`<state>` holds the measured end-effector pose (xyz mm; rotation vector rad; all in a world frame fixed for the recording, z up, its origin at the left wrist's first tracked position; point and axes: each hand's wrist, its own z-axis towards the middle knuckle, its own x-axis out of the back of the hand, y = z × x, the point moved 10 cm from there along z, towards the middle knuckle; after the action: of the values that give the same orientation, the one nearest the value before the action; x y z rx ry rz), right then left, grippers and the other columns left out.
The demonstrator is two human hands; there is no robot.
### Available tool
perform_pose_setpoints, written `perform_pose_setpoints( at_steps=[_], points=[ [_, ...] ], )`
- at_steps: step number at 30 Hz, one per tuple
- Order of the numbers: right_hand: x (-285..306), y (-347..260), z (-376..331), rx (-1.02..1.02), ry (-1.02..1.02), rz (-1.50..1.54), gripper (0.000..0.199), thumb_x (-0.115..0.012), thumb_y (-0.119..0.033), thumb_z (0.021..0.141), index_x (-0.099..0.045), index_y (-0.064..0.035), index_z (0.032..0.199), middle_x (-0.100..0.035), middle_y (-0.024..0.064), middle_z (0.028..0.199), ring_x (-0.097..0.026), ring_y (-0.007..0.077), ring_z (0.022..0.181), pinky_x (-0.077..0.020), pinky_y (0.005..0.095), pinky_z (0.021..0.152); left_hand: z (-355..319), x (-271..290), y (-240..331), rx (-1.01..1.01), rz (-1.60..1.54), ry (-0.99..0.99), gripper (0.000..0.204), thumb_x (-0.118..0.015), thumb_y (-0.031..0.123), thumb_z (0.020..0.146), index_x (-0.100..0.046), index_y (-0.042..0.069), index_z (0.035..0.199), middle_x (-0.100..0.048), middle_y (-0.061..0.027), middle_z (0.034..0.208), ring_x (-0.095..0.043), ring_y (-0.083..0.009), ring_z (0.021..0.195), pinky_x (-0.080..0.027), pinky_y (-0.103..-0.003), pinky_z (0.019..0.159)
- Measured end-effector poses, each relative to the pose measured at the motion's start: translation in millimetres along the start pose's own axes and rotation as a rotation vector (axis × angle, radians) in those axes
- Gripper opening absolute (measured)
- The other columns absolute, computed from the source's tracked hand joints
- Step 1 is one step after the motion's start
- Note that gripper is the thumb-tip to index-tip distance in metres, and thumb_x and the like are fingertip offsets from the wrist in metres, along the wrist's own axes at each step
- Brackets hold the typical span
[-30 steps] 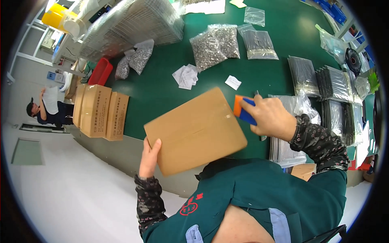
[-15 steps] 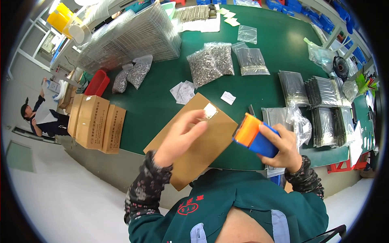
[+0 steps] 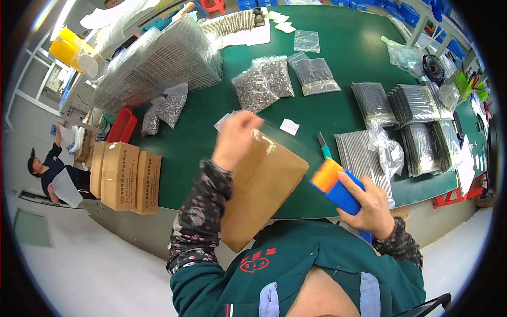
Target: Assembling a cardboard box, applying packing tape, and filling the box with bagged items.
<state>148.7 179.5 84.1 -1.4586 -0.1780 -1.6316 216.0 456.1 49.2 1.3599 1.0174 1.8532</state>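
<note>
- Far left, stacked cartons (image 3: 120,174) stand by the counter (image 3: 195,158); a wide swing of the left elbow might knock them, though they sit well apart from it.
- White papers (image 3: 222,122) lie right beside the left hand; loose tape could catch and drag them, since they look light and unweighted.
- The left hand (image 3: 237,138) is curled nearly into a fist above the carton's far end. Whether it pinches any tape cannot be told; a weak pinch could let an end spring back and stick to itself.
- The brown carton (image 3: 266,185) lies slantwise, its lower corner jutting past the counter's near edge toward the person's body. Neither palm presses on it, so a hard pull could swivel or tip it.
- A glossy patch (image 3: 268,145), apparently clear tape, shows near its far end; uneven tension might leave wrinkles there.
- A green-handled knife (image 3: 324,146) lies just beyond the tape dispenser (image 3: 336,186); a careless sweep could nudge it or nick a finger.
- The right hand (image 3: 371,207) wraps firmly around the blue-and-orange dispenser, raised right of the carton. Its cutting edge could scrape cardboard or skin if the wrist twists.
</note>
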Motion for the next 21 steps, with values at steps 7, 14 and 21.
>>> perform_pose_setpoints(
  at_steps=[7,14,21],
  points=[
    [-9.7,19.3,-19.0,-0.126,-0.105,-0.001,0.076,-0.071,-0.021,0.056,-0.046,-0.0167,0.128,-0.045,0.0108,0.071,-0.051,0.026,0.057,-0.0442,0.0358,0.051,19.9,21.6,-38.9,0.028,0.201,-0.011,0.016,-0.059,0.015,0.08,-0.059,-0.001,0.079,-0.06,-0.0119,0.068,-0.056,-0.02,0.057,-0.043,-0.03,0.054],
    [-28.8,23.0,-8.8,-0.139,-0.19,-0.014,0.07,-0.068,-0.023,0.06,-0.047,-0.0158,0.127,-0.046,0.013,0.072,-0.052,0.0282,0.055,-0.0449,0.0381,0.05,17.8,4.2,-74.8,0.068,0.157,-0.034,0.02,-0.059,0.02,0.081,-0.059,0.0,0.08,-0.061,-0.0127,0.072,-0.059,-0.0214,0.067,-0.044,-0.03,0.062],
    [-35.9,1.8,31.1,-0.073,-0.342,-0.169,0.054,-0.065,-0.022,0.063,-0.054,-0.0103,0.114,-0.051,0.0154,0.07,-0.056,0.03,0.057,-0.0461,0.0386,0.049,13.6,-1.3,-125.7,0.322,0.098,-0.037,0.054,-0.062,0.026,0.079,-0.04,0.006,0.125,-0.062,-0.0114,0.086,-0.058,-0.0214,0.076,-0.045,-0.03,0.069]
  ],
)
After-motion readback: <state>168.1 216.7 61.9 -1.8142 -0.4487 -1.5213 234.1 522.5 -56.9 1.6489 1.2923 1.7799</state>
